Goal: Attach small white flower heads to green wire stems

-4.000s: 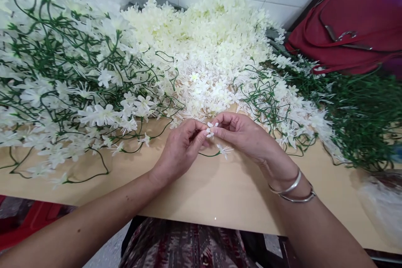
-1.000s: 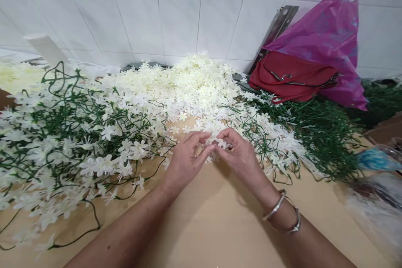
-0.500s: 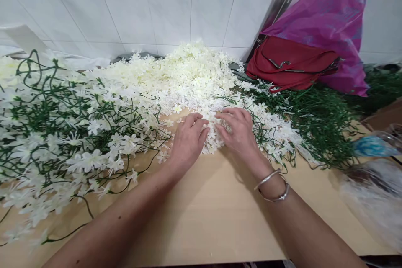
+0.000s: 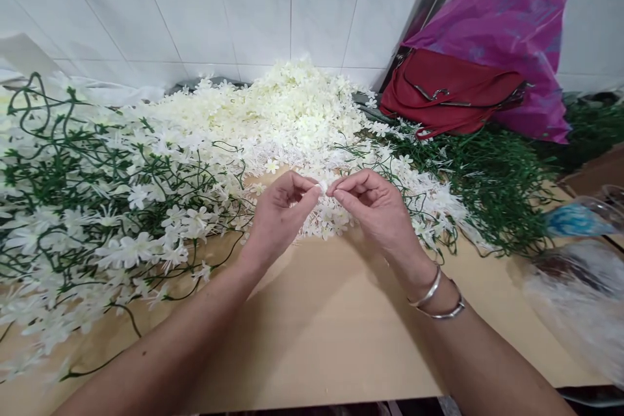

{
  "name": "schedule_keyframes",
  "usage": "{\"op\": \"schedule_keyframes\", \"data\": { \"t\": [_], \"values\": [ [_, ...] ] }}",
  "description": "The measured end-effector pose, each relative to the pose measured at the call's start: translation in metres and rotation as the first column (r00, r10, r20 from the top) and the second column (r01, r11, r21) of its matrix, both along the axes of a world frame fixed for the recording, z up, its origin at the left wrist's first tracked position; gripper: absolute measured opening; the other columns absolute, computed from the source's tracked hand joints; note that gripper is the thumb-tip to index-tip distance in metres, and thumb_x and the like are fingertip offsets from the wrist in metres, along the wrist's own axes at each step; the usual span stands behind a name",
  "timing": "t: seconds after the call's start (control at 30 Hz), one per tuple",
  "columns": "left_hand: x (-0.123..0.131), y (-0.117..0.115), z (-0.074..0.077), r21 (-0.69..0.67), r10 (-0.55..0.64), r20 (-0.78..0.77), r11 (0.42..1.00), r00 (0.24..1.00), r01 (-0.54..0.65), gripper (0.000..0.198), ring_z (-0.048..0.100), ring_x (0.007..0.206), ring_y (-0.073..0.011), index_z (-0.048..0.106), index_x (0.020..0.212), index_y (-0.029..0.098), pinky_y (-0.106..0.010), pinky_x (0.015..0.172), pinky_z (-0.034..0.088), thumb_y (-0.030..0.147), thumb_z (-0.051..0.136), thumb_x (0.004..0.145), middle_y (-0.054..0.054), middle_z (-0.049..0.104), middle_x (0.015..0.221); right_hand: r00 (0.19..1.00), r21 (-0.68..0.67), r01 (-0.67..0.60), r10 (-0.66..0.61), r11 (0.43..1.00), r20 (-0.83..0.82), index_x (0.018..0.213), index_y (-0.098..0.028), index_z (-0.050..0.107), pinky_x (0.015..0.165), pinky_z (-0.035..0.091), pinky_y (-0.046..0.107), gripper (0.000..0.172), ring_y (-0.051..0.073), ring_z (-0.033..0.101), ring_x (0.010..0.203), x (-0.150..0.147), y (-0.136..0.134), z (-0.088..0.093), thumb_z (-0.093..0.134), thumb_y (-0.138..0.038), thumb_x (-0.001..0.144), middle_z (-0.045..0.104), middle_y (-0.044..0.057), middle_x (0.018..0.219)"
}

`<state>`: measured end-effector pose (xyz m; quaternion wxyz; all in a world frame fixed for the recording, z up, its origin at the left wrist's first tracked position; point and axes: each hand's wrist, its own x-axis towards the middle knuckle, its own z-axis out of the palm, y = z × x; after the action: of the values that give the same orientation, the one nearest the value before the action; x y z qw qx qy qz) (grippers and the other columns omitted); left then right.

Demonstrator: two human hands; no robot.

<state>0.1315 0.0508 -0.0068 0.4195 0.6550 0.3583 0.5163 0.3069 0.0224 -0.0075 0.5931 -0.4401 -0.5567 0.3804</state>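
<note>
Thumb and fingertips pinched, my left hand (image 4: 285,208) grips one side of a small white artificial flower (image 4: 324,188). My right hand (image 4: 373,208), with bangles on its wrist, pinches the other side, so the fingertips nearly meet over it. Most of that flower is hidden by the fingers. Beneath and behind both hands spreads a heap of loose white flower heads (image 4: 302,104) on the wooden table (image 4: 312,325). To the left lies a tangle of assembled white flowers (image 4: 136,250) on green stems (image 4: 146,175).
Green stems (image 4: 507,188) are piled at the right, partly under a red handbag (image 4: 453,88) and a purple plastic bag (image 4: 517,32). A clear plastic bag (image 4: 580,305) lies at the right edge. A tiled wall (image 4: 253,6) closes off the back.
Both hands have lifted from among the loose flower heads and come together. Their spread fingers have closed into pinches on a small white flower.
</note>
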Motion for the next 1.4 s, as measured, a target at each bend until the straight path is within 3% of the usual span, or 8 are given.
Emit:
{"op": "schedule_keyframes", "data": {
  "t": [0.17,0.33,0.57,0.83,1.03,1.17,1.27,1.4],
  "values": [
    [-0.015,-0.017,0.008,-0.297,-0.087,0.138,0.947,0.987,0.125,0.018,0.073,0.067,-0.0155,0.056,0.088,0.022,-0.025,0.062,0.050,0.034,0.069,0.093,0.001,0.076,0.071,0.996,-0.088,-0.072,0.067,0.994,-0.057,0.104,-0.024,0.074,0.088,0.055,0.033,0.029,0.018,0.069,0.092,-0.007,-0.006,0.000,0.082,-0.046,0.087,0.075,0.003,0.095],
    [-0.034,-0.032,0.001,-0.236,-0.152,0.071,0.958,0.986,0.165,0.014,0.068,0.067,-0.0138,0.063,0.090,0.022,-0.027,0.066,0.053,0.034,0.069,0.094,0.000,0.073,0.075,0.940,-0.241,-0.340,0.329,0.909,-0.086,0.090,-0.021,0.074,0.079,0.051,0.031,0.032,0.015,0.063,0.078,-0.018,-0.010,-0.005,0.077,-0.053,0.089,0.070,0.000,0.082],
    [-0.045,-0.044,-0.013,0.119,0.056,-0.190,0.992,0.980,-0.033,0.008,0.066,0.088,-0.0163,0.068,0.086,0.021,-0.027,0.072,0.051,0.021,0.068,0.094,-0.005,0.073,0.098,0.979,-0.231,-0.202,0.202,0.952,-0.026,0.076,-0.021,0.064,0.070,0.048,0.028,0.034,0.014,0.059,0.074,-0.033,-0.015,-0.009,0.087,-0.046,0.078,0.068,0.000,0.083],
    [-0.038,-0.047,-0.021,-0.160,0.088,0.042,0.984,0.995,-0.080,0.014,0.069,0.075,-0.0130,0.059,0.080,0.021,-0.026,0.072,0.057,0.026,0.069,0.090,-0.004,0.078,0.095,0.968,-0.181,-0.201,0.223,0.963,0.114,0.091,-0.023,0.065,0.059,0.042,0.026,0.016,0.012,0.051,0.062,-0.039,-0.022,-0.010,0.072,-0.038,0.092,0.056,-0.005,0.067],
    [-0.041,-0.043,-0.015,-0.225,0.151,0.098,0.966,0.984,-0.126,0.019,0.061,0.066,-0.0089,0.057,0.073,0.020,-0.019,0.061,0.050,0.023,0.074,0.080,0.001,0.070,0.080,0.931,-0.004,-0.081,0.077,0.997,0.357,0.088,-0.024,0.069,0.071,0.050,0.029,0.004,0.014,0.060,0.071,-0.041,-0.027,-0.006,0.068,-0.024,0.092,0.064,-0.002,0.074],
    [-0.043,-0.043,-0.015,-0.262,0.140,0.125,0.960,0.982,-0.104,0.018,0.062,0.066,-0.0102,0.063,0.091,0.021,-0.020,0.061,0.051,0.023,0.076,0.079,0.002,0.067,0.078,0.909,0.063,0.073,-0.092,0.995,0.406,0.087,-0.024,0.068,0.073,0.051,0.031,0.007,0.017,0.062,0.074,-0.030,-0.024,0.002,0.066,-0.024,0.093,0.067,-0.001,0.077],
    [-0.045,-0.041,-0.019,-0.271,0.127,0.153,0.959,0.980,-0.082,0.027,0.066,0.076,-0.0120,0.066,0.103,0.020,-0.021,0.068,0.055,0.028,0.079,0.081,-0.002,0.070,0.090,0.815,0.154,0.258,-0.301,0.954,0.496,0.087,-0.023,0.068,0.077,0.052,0.034,0.007,0.019,0.063,0.079,-0.002,-0.009,0.010,0.064,-0.024,0.093,0.071,0.002,0.083],
    [-0.047,-0.038,-0.024,-0.301,0.095,0.170,0.953,0.981,-0.040,0.035,0.068,0.078,-0.0131,0.070,0.112,0.021,-0.023,0.071,0.056,0.035,0.082,0.082,-0.002,0.072,0.090,0.567,0.247,0.418,-0.464,0.874,0.681,0.094,-0.020,0.071,0.080,0.051,0.038,0.010,0.023,0.065,0.082,0.046,0.037,0.017,0.066,-0.026,0.089,0.075,0.009,0.098]
  ]
}}
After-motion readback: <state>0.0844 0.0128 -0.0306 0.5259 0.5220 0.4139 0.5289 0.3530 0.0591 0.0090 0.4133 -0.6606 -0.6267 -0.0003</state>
